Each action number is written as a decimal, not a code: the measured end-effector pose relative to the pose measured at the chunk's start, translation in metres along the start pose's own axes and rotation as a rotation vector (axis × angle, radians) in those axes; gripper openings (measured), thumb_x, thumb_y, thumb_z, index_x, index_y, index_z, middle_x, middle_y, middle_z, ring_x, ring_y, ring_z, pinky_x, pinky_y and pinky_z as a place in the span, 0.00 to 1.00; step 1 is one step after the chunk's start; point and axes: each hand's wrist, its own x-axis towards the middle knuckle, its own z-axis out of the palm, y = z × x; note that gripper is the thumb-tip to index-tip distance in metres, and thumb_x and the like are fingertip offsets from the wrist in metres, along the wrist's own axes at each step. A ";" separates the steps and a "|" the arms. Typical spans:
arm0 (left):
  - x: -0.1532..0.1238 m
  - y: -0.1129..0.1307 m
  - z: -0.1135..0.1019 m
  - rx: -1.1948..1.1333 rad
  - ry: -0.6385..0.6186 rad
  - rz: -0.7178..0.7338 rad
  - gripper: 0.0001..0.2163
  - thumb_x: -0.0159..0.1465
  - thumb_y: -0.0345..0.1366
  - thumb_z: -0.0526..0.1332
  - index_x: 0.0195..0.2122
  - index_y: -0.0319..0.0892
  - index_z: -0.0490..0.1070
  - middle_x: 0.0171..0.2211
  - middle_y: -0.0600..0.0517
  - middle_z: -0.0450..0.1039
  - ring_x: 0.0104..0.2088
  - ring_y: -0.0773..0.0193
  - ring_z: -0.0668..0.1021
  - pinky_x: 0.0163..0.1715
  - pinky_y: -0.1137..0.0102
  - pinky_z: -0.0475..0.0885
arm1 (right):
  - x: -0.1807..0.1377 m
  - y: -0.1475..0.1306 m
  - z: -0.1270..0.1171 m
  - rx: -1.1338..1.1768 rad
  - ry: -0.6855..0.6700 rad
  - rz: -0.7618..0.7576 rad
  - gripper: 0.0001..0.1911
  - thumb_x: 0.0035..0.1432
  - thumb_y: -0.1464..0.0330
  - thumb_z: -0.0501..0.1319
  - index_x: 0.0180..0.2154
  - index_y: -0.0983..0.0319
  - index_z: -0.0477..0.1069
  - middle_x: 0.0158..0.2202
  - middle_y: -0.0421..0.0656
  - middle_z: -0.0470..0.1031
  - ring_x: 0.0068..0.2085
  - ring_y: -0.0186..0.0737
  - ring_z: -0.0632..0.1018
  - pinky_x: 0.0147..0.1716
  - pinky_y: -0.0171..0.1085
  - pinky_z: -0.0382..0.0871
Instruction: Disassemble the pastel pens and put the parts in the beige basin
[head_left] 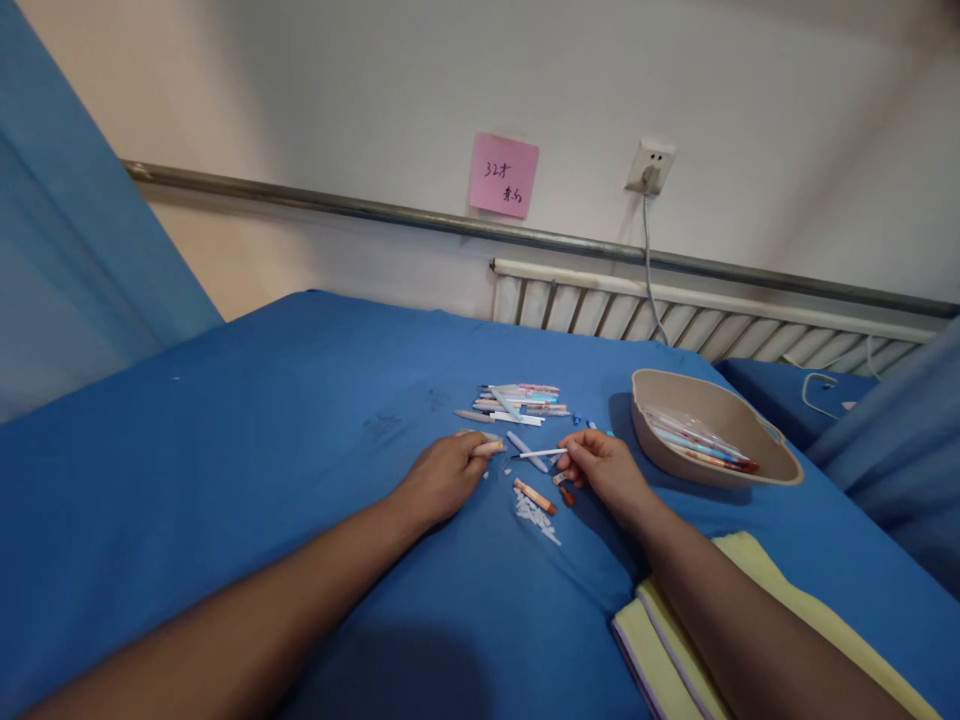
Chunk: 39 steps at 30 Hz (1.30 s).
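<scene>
My left hand (442,478) is closed on a pale pen barrel (489,449), with its end poking out past thumb and fingers. Between the fingertips of my right hand (606,468) is a thin white pen refill (541,453), its dark tip pointing left toward my left hand. Under the refill lies a lavender pen part (527,452) on the blue cover. Just nearer to me are an orange pen barrel (535,497) and a small heap of short white pieces (534,515). A small brown-orange part (567,496) lies below my right fingers.
Beyond my hands lies a pile of pens and pen parts (521,400). A beige basin (780,470) holding bagged pens stands to the right on the blue-covered surface (262,420). A folded yellow cloth (667,650) lies under my right forearm. A radiator (600,305) and wall socket (651,165) are behind.
</scene>
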 end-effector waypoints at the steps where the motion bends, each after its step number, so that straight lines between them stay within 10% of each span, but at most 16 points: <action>1: 0.001 -0.001 0.001 0.038 -0.006 0.000 0.10 0.59 0.37 0.54 0.34 0.46 0.75 0.34 0.52 0.76 0.37 0.58 0.75 0.35 0.70 0.65 | 0.000 0.000 0.000 0.004 0.002 0.002 0.16 0.44 0.57 0.64 0.28 0.63 0.69 0.21 0.39 0.72 0.18 0.28 0.67 0.16 0.29 0.60; 26: 0.012 -0.012 0.004 0.253 -0.170 -0.074 0.08 0.55 0.32 0.56 0.32 0.46 0.75 0.33 0.54 0.75 0.33 0.64 0.74 0.29 0.74 0.61 | 0.001 0.005 0.008 0.038 -0.079 0.053 0.17 0.43 0.56 0.63 0.28 0.63 0.68 0.21 0.39 0.73 0.16 0.28 0.67 0.13 0.28 0.58; 39: 0.012 -0.017 0.005 -0.006 -0.134 -0.095 0.13 0.55 0.36 0.59 0.41 0.44 0.74 0.39 0.52 0.76 0.37 0.62 0.75 0.36 0.72 0.65 | -0.003 0.002 0.022 0.089 -0.137 0.110 0.19 0.41 0.56 0.65 0.30 0.63 0.67 0.23 0.40 0.75 0.16 0.27 0.66 0.12 0.27 0.58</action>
